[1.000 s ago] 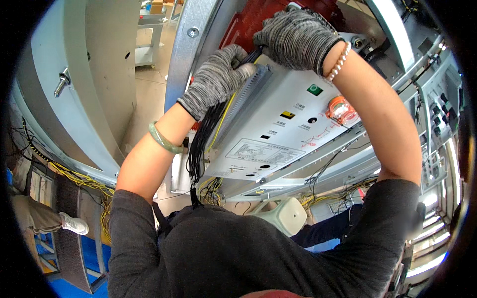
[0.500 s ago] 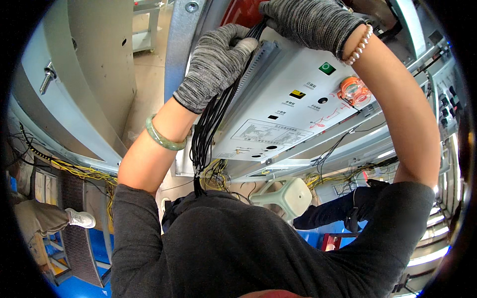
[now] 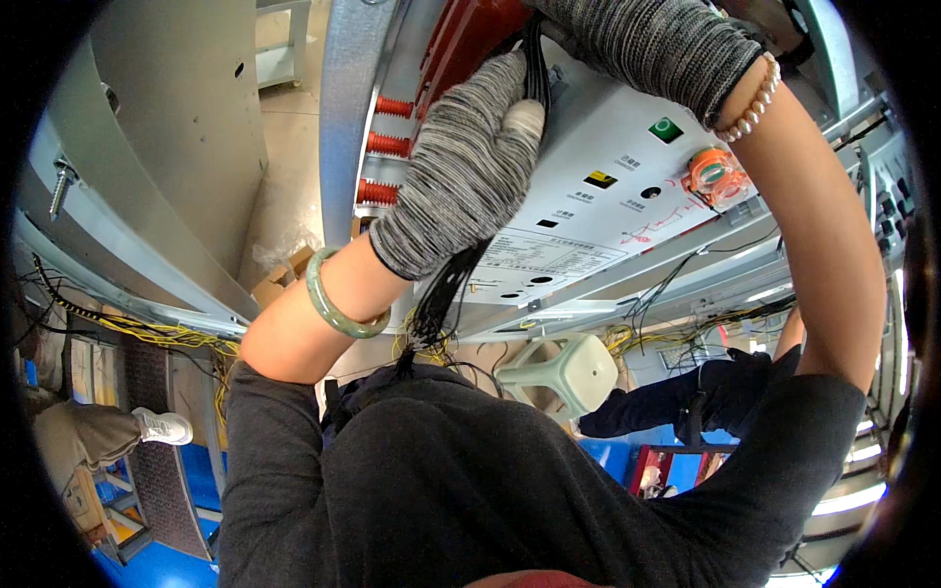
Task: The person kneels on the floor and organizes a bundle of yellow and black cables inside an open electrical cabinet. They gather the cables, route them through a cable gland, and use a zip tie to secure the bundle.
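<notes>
On the near side of the white panel (image 3: 598,113) is a person in a black shirt (image 3: 441,470), with both arms stretched out over it. A green bangle (image 3: 340,319) sits on the left arm and a string of beads (image 3: 753,120) on the right wrist.

The left hand (image 3: 456,167), in a gray striped glove, is at the panel's left edge. It looks curled round a bunch of black wires (image 3: 537,73), with the thumb lying along them. How tight it squeezes I can't tell, because the fingertips are hidden. The wires run along the panel's left edge, and their loose ends spread out near its bottom end.

The right hand (image 3: 642,49) is over the panel's top end, next to the wires. Its fingertips are tucked out of sight, so I can't tell if it pinches any.

Just left of the panel are red ridged posts (image 3: 388,144). A wire might snag on one if the bunch sags that way. If the left hand lets go too soon, the wires could slide down and get mixed up (gloves can be slippery). A hard pull might bend or hurt them, and the beads could catch on something.

Farther off, past the panel's bottom end, are a pale green stool (image 3: 585,375) and somebody else's dark trouser leg (image 3: 642,412).
</notes>
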A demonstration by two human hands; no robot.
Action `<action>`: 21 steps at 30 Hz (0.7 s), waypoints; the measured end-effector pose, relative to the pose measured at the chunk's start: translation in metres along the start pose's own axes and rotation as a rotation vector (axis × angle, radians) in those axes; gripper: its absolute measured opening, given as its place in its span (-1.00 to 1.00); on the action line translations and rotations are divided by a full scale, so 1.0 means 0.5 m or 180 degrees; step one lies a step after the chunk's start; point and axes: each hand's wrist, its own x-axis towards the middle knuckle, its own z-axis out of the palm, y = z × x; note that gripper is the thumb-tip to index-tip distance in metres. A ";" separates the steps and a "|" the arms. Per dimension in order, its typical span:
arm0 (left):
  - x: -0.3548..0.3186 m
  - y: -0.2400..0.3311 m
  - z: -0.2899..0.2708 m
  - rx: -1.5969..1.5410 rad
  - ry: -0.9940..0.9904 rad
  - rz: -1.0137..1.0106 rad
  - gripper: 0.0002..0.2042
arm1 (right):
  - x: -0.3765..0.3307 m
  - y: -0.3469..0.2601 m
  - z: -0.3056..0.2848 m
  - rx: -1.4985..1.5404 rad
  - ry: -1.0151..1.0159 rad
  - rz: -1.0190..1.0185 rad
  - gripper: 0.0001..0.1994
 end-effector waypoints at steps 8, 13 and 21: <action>-0.013 0.033 0.024 -0.0177 -0.0708 -0.0162 -0.39 | -0.003 0.000 -0.037 0.0261 -0.0364 -0.0006 -0.83; -0.006 0.048 0.043 -0.0304 -0.0476 -0.0143 -0.36 | 0.024 0.001 -0.032 0.0143 -0.0456 0.0004 -0.83; 0.007 -0.001 -0.021 -0.0739 -0.0292 0.0084 -0.51 | 0.014 0.008 0.004 0.0176 0.0250 0.0107 -0.83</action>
